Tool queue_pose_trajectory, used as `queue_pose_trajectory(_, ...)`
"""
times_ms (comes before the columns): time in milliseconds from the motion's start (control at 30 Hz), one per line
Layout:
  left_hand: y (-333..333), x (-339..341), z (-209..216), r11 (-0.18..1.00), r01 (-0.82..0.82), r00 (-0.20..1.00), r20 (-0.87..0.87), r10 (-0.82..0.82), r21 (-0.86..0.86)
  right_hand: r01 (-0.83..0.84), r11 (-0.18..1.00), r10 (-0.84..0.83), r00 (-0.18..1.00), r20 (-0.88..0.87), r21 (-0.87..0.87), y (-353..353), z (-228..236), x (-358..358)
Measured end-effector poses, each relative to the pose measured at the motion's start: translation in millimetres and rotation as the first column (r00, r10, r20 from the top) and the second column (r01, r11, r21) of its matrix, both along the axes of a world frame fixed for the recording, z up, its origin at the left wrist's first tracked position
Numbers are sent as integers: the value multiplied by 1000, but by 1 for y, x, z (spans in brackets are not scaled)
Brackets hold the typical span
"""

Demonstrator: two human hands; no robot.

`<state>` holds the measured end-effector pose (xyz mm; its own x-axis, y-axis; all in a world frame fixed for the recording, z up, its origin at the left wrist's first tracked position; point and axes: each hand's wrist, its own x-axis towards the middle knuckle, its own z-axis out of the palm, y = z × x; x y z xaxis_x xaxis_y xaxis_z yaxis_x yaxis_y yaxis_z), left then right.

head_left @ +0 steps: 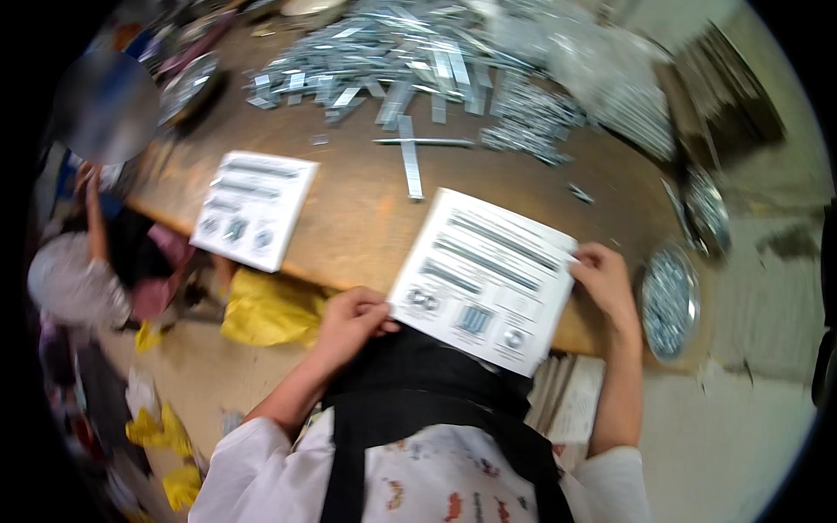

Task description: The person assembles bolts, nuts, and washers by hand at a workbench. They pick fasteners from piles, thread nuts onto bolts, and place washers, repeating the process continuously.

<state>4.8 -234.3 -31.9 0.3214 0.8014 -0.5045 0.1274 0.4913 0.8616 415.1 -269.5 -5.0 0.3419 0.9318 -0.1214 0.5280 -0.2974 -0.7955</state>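
A white printed sheet (488, 275) with dark bars and small pictures lies tilted at the table's front edge, its lower part reaching over my apron. At its lower left corner, my left hand (356, 321) is closed with the fingers curled on the edge. My right hand (604, 277) pinches the upper part of the right edge between thumb and fingers. Just beyond the sheet, a flat metal strip (410, 166) lies across a thin metal rod (445, 142). A similar white sheet (253, 209) rests on the table to the left.
A heap of metal strips (384, 65) covers the table's far side, beside smaller metal parts (532, 122) and clear plastic bags (602, 70). At right stand a bowl of small hardware (669, 305) and stacked cardboard (724, 91). Another person (78, 279) sits at left, near yellow bags (270, 307).
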Motion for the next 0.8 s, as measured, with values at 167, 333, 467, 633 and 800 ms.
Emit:
queue_pose_trajectory(167, 2, -23, 6, 992, -127, 987, 102, 123, 25, 3, 998, -18, 972, -234, -64, 31, 6, -33)
queue_pose_trajectory(333, 1, -65, 14, 944, -330, 941, 84, 329, 2, -127, 992, 115, 937, -330, -15, 82, -6, -78)
queue_pose_trajectory(467, 6, -81, 15, 881, -468, 878, 79, 472, -62, -170, 985, 159, 921, -356, 2, 112, -8, -104)
queue_pose_trajectory(633, 15, -92, 2, 817, -556, 803, 152, 576, -153, -202, 979, 190, 928, -321, -3, 138, -7, -123)
queue_pose_trajectory(800, 23, -97, -9, 774, -586, 747, 210, 631, -239, -206, 978, 187, 940, -284, -36, 153, -6, -131)
